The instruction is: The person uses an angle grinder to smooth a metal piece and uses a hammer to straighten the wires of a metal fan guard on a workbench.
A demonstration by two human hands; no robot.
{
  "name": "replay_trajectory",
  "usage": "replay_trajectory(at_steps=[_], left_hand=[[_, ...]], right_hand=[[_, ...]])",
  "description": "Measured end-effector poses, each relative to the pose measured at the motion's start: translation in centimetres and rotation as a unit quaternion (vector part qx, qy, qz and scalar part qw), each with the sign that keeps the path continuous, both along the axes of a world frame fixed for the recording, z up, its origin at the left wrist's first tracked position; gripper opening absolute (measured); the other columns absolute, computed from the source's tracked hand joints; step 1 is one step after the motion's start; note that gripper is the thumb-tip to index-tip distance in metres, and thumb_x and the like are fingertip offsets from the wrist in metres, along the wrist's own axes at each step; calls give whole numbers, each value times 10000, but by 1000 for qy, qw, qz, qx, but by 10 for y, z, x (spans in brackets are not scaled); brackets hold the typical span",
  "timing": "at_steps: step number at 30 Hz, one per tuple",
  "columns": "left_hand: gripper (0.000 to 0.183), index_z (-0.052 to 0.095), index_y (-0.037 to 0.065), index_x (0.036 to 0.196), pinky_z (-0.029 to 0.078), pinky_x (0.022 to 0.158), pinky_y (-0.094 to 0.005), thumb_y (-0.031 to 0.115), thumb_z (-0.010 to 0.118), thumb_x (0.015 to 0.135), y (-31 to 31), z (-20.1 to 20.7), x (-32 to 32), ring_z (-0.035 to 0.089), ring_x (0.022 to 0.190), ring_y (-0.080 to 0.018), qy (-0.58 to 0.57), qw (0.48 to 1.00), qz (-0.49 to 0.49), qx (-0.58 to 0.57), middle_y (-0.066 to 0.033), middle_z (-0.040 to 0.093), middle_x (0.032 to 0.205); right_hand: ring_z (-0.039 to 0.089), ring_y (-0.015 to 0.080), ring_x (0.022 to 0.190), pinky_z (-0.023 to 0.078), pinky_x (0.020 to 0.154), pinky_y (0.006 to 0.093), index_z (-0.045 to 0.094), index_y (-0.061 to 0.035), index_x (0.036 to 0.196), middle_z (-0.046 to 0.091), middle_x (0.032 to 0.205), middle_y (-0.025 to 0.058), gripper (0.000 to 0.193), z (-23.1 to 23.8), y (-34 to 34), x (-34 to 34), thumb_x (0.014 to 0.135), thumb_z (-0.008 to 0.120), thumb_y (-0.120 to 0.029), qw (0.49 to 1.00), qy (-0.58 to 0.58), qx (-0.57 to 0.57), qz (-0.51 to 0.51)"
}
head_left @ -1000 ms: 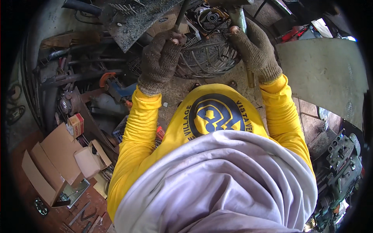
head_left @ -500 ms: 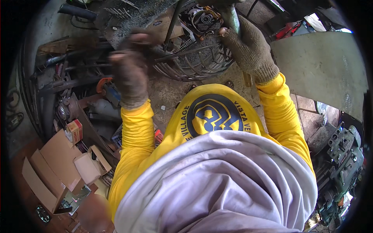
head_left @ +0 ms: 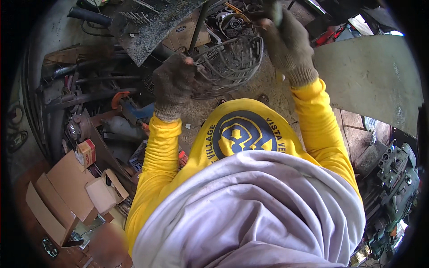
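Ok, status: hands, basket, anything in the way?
Left hand apparently gripping slatted basket at its left side. Right hand holding hammer-like tool, blurred. Corner of gritty grey plate close to left hand, possibly in the way.

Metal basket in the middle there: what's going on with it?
A person in gloves and a yellow top has the basket in front of them. The left hand holds its left side. The right hand grips a tool, blurred but hammer-like, raised just beyond the basket's right side. A gritty plate sits to the upper left, and a pale sheet to the right.
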State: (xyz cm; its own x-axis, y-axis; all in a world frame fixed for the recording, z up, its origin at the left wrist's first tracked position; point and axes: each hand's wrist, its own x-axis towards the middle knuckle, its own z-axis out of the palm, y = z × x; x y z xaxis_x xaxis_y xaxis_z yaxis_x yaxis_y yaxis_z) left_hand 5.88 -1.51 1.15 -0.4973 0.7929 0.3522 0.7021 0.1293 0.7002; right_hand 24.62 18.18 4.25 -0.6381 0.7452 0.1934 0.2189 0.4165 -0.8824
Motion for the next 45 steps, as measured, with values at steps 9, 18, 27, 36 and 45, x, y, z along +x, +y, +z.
replay_trajectory(at_steps=[9, 18, 27, 36, 45], left_hand=[[376, 634, 4, 823, 439, 588, -338, 343, 588, 980, -5, 19, -1, 569, 596, -209, 99, 994, 35, 24, -114, 620, 684], [293, 678, 41, 813, 507, 590, -407, 305, 645, 936, 7, 28, 4, 642, 639, -346, 159, 985, 57, 30, -144, 640, 690], [327, 676, 62, 784, 474, 533, -418, 321, 593, 966, 10, 30, -9, 624, 588, -346, 177, 983, 53, -17, -146, 627, 663], [345, 671, 64, 786, 459, 517, -406, 345, 586, 968, 14, 23, -18, 611, 573, -345, 184, 980, 66, 36, -150, 604, 637], [334, 690, -4, 879, 459, 554, -369, 287, 569, 989, 4, 15, -26, 628, 587, -294, 168, 979, 101, 56, -168, 633, 684]], right_hand=[[690, 356, 895, 531, 760, 414, 602, -60, 1084, 695, 931, 179, 317, -30, -56, 46, 860, 702, -261, 996, -72, 22, 44], [630, 294, 723, 512, 650, 388, 570, -56, 1161, 631, 814, 129, 341, -14, -53, 46, 868, 667, -200, 982, -87, 163, 35], [665, 422, 835, 516, 706, 476, 585, -75, 1145, 682, 880, 203, 328, -24, -64, 36, 860, 680, -207, 993, -64, 99, -13], [625, 224, 704, 503, 634, 353, 595, -19, 1091, 619, 813, 98, 234, 0, -64, 48, 885, 653, -115, 955, 251, -150, 53], [672, 430, 855, 520, 728, 452, 570, -55, 1139, 682, 927, 199, 338, -6, -58, 29, 884, 680, -247, 996, -85, 15, -17]])
